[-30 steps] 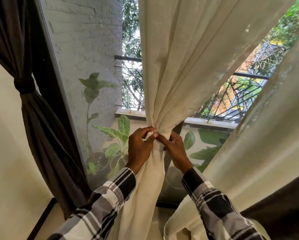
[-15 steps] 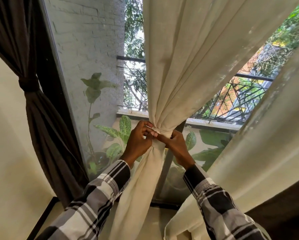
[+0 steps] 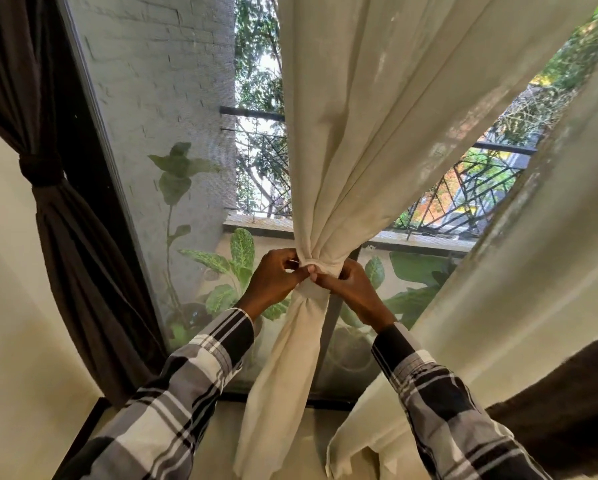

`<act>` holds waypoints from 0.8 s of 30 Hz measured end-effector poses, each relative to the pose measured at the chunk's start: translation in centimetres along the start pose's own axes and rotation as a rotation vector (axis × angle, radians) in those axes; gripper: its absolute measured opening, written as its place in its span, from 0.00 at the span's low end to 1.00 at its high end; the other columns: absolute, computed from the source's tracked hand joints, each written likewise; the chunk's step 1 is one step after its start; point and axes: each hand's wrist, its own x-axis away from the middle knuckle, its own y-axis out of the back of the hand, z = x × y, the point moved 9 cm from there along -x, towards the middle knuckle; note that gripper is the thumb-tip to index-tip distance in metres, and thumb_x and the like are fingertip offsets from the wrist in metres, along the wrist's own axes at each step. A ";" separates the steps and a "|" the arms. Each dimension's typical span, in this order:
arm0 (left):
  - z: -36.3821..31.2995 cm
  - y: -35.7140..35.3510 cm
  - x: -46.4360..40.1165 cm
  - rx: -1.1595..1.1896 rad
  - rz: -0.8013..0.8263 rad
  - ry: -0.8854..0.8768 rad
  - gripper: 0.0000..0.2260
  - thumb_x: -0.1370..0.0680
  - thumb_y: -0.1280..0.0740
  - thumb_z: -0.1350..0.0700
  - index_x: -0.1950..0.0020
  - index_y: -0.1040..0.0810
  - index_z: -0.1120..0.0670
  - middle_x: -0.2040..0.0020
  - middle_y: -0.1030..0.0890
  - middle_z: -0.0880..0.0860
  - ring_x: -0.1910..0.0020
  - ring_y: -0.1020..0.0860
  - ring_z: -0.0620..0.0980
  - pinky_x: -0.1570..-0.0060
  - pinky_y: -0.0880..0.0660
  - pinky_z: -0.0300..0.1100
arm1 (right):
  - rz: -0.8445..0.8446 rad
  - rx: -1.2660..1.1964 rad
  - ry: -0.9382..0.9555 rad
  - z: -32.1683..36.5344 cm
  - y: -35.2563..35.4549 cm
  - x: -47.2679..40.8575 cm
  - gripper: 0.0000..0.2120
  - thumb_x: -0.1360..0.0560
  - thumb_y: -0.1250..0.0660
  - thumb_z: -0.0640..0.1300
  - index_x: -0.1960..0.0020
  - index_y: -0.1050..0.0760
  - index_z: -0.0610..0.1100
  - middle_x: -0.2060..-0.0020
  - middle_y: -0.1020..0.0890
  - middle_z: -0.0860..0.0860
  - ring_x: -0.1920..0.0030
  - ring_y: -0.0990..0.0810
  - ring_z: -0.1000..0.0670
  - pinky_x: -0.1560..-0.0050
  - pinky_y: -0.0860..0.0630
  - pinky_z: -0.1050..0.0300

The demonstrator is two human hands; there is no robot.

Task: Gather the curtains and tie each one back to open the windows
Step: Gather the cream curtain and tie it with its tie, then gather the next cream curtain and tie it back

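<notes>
Change: both hands are sitting a touch higher on the cream curtain than half a second ago, and the view is tilting with them; the grip looks the same.
Sleeves: two plaid sleeves are reaching up from the bottom edge.
Left hand: the left hand is pinching closed on the tie, fingers curled at the left of the bunched neck.
Right hand: the right hand is pinching closed on the tie from the right, thumb tip meeting the left thumb at the front.
Cream curtain: the cream curtain is hanging mid-window, gathered tight at the hands, its tail dropping straight below.
Second curtain: another cream panel is sweeping loose down the right side.
Dark curtain: the dark curtain is hanging already knotted at far left.
Window: the window is showing leafy plants just behind the glass.
Beyond: a railing and a white brick wall are standing farther out, with trees behind.
</notes>
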 end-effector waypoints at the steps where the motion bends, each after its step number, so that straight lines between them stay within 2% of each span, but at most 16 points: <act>1: 0.0 0.2 -0.1 -0.008 -0.007 0.005 0.09 0.27 0.25 0.53 0.49 0.17 0.53 0.55 0.16 0.51 0.58 0.19 0.41 0.57 0.23 0.37 | 0.011 0.026 0.012 0.2 -0.1 -0.1 0.22 0.28 0.24 0.44 0.35 0.23 0.42 0.43 0.16 0.48 0.43 0.17 0.49 0.41 0.21 0.49; 3: -0.3 0.3 -0.4 -0.016 0.005 -0.002 0.07 0.27 0.25 0.54 0.51 0.16 0.54 0.55 0.15 0.53 0.59 0.18 0.44 0.55 0.22 0.42 | -0.009 0.047 0.014 0.0 0.3 -0.2 0.24 0.29 0.23 0.44 0.35 0.23 0.41 0.43 0.16 0.48 0.43 0.17 0.49 0.40 0.21 0.49; 5: -0.7 0.2 -0.5 -0.040 0.028 -0.016 0.07 0.27 0.26 0.55 0.52 0.15 0.56 0.55 0.14 0.54 0.57 0.17 0.46 0.54 0.22 0.46 | -0.044 0.018 -0.001 -0.2 0.8 -0.2 0.21 0.27 0.25 0.42 0.37 0.23 0.39 0.44 0.16 0.47 0.44 0.17 0.48 0.41 0.20 0.48; 10: -0.1 0.4 -1.0 -0.123 0.057 0.009 0.10 0.28 0.25 0.52 0.58 0.16 0.59 0.61 0.15 0.57 0.59 0.17 0.53 0.58 0.23 0.50 | -0.112 0.011 -0.029 0.1 0.9 0.0 0.15 0.25 0.28 0.38 0.39 0.21 0.37 0.48 0.15 0.46 0.51 0.16 0.51 0.55 0.21 0.60; 12: -0.2 0.4 -0.9 -0.130 0.045 0.006 0.11 0.28 0.25 0.53 0.63 0.18 0.60 0.66 0.17 0.57 0.65 0.20 0.51 0.63 0.26 0.46 | -0.146 -0.008 -0.026 0.2 1.0 0.1 0.14 0.26 0.28 0.36 0.40 0.20 0.37 0.49 0.15 0.46 0.50 0.15 0.49 0.54 0.20 0.58; 14: -0.5 0.6 -0.7 -0.119 0.035 -0.017 0.11 0.28 0.25 0.54 0.66 0.20 0.58 0.68 0.19 0.55 0.68 0.23 0.47 0.65 0.28 0.44 | -0.162 -0.032 -0.027 0.3 0.8 0.3 0.14 0.26 0.27 0.36 0.41 0.20 0.37 0.48 0.14 0.46 0.47 0.16 0.47 0.48 0.19 0.53; 16: -0.6 0.8 -0.3 -0.062 0.039 -0.029 0.06 0.29 0.24 0.54 0.59 0.17 0.56 0.61 0.15 0.53 0.63 0.19 0.45 0.60 0.22 0.44 | -0.155 -0.029 -0.027 0.6 0.7 0.8 0.15 0.26 0.27 0.39 0.40 0.20 0.41 0.46 0.15 0.48 0.46 0.16 0.49 0.45 0.19 0.54; 18: -1.4 1.4 0.4 0.005 0.057 -0.047 0.12 0.29 0.24 0.53 0.47 0.17 0.52 0.51 0.15 0.48 0.55 0.18 0.38 0.54 0.21 0.35 | -0.153 -0.005 -0.018 1.2 1.0 1.4 0.17 0.27 0.26 0.43 0.39 0.22 0.47 0.45 0.16 0.53 0.46 0.16 0.53 0.49 0.20 0.61; 19: -1.4 1.9 0.7 0.029 0.036 -0.052 0.15 0.28 0.24 0.53 0.43 0.18 0.52 0.47 0.16 0.47 0.52 0.18 0.38 0.51 0.22 0.35 | -0.155 0.001 -0.021 1.4 1.4 1.8 0.19 0.27 0.25 0.44 0.38 0.24 0.48 0.45 0.16 0.54 0.47 0.17 0.55 0.51 0.20 0.63; 21: -2.1 3.3 1.4 0.056 -0.073 -0.097 0.16 0.27 0.26 0.55 0.39 0.20 0.53 0.45 0.17 0.49 0.47 0.19 0.43 0.49 0.21 0.39 | -0.180 0.010 -0.013 1.5 2.8 2.7 0.22 0.28 0.25 0.46 0.36 0.25 0.48 0.43 0.17 0.55 0.46 0.17 0.57 0.51 0.21 0.64; 24: -4.7 4.6 3.9 -0.023 -0.346 -0.310 0.13 0.23 0.30 0.60 0.39 0.21 0.56 0.44 0.19 0.53 0.47 0.19 0.48 0.48 0.20 0.45 | -0.215 0.036 0.025 2.0 5.1 4.2 0.23 0.28 0.24 0.47 0.35 0.24 0.49 0.42 0.18 0.54 0.43 0.18 0.55 0.45 0.20 0.59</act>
